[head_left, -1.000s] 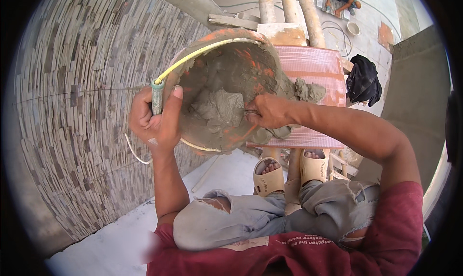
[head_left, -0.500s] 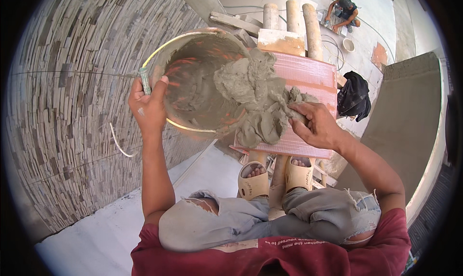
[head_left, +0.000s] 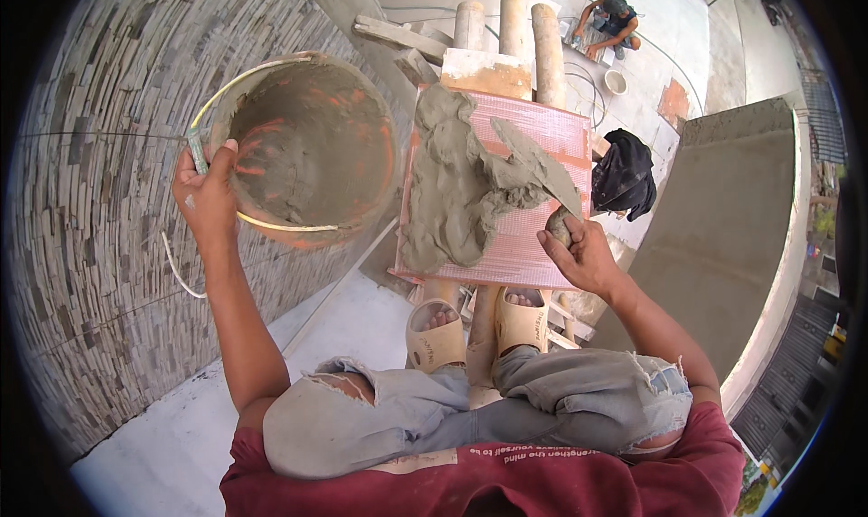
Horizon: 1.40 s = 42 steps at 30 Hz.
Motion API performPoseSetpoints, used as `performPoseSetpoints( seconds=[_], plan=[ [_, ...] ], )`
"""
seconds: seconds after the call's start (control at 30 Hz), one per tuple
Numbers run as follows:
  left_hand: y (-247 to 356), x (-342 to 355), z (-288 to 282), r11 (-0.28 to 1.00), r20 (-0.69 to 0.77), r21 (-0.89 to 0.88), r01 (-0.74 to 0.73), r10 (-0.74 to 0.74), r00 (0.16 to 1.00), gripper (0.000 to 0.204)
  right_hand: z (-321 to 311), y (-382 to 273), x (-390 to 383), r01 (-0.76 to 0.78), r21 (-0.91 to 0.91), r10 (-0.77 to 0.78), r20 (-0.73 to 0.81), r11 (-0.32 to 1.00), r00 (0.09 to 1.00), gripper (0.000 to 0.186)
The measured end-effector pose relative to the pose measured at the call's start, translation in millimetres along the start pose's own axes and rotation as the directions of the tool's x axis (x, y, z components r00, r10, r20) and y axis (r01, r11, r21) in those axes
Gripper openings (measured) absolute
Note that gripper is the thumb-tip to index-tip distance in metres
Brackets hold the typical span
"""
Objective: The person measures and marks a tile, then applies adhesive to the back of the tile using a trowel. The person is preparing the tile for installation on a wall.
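Note:
My left hand (head_left: 208,192) is closed at the near-left side of a mortar-coated bucket (head_left: 366,110), by the green grip (head_left: 196,151) of its yellow wire handle. The bucket is tipped with its mouth toward me; a film of grey mortar and orange streaks line its inside. Beside it, a thick heap of wet mortar (head_left: 443,201) spreads over the left and middle of a pink ribbed board (head_left: 533,259). My right hand (head_left: 583,255) grips a trowel (head_left: 540,164) by its handle at the board's right edge. The mortar-smeared blade points up-left, over the heap's right edge.
Stacked-stone cladding (head_left: 108,173) covers the left wall. Beyond the board lie round poles (head_left: 513,33) and a pale block (head_left: 488,72). A black cloth (head_left: 622,173) hangs to the right, near a plastered low wall (head_left: 723,210). Farther off, a co-worker (head_left: 615,29) crouches by a small pail (head_left: 616,81).
The bucket has moved left, away from the board, and the mortar at its mouth now lies on the board. The trowel has drawn clear of the heap, its blade now showing.

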<state>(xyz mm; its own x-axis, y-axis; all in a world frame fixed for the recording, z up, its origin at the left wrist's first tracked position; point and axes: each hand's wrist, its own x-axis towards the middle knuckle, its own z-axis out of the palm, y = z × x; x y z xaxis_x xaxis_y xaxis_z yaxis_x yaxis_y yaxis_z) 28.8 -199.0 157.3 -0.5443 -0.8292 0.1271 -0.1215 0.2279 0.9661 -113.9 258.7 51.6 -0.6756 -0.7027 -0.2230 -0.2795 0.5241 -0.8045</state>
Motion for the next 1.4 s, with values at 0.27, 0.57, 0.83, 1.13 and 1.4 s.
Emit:
performPoseSetpoints(
  seconds=[0.27, 0.57, 0.83, 1.13, 1.4],
  plan=[
    [0.5, -5.9, -7.5, 0.996, -0.006, 0.006, 0.094, -0.094, 0.996, 0.032, -24.0, 27.3, 8.6, -0.196, -0.127, 0.218, 0.197, 0.972, 0.956, 0.034],
    [-8.7, -2.9, -3.7, 0.991, 0.013, -0.003, 0.136, -0.136, 0.991, 0.028, -56.2, 22.4, 41.1, 0.08, -0.637, 0.045, 0.178, 0.766, 0.983, 0.031],
    [-21.2, 4.5, -7.2, 0.994, 0.005, 0.051, 0.101, -0.101, 0.995, 0.028, -49.6, 33.9, 100.6, -0.008, -0.711, 0.204, 0.191, 0.703, 0.96, 0.037],
    [-20.7, 4.4, -22.6, 0.978, -0.061, -0.088, 0.191, -0.197, 0.979, 0.033, -79.5, 44.3, 89.7, -0.274, -0.507, 0.506, 0.405, 0.817, 0.761, 0.04],
    [-7.0, 35.5, 13.7, 0.892, 0.011, -0.386, 0.236, -0.251, 0.968, 0.026, -97.9, 13.1, 29.7, -0.387, -0.603, 0.552, 0.106, 0.697, 0.827, 0.04]
  ],
)
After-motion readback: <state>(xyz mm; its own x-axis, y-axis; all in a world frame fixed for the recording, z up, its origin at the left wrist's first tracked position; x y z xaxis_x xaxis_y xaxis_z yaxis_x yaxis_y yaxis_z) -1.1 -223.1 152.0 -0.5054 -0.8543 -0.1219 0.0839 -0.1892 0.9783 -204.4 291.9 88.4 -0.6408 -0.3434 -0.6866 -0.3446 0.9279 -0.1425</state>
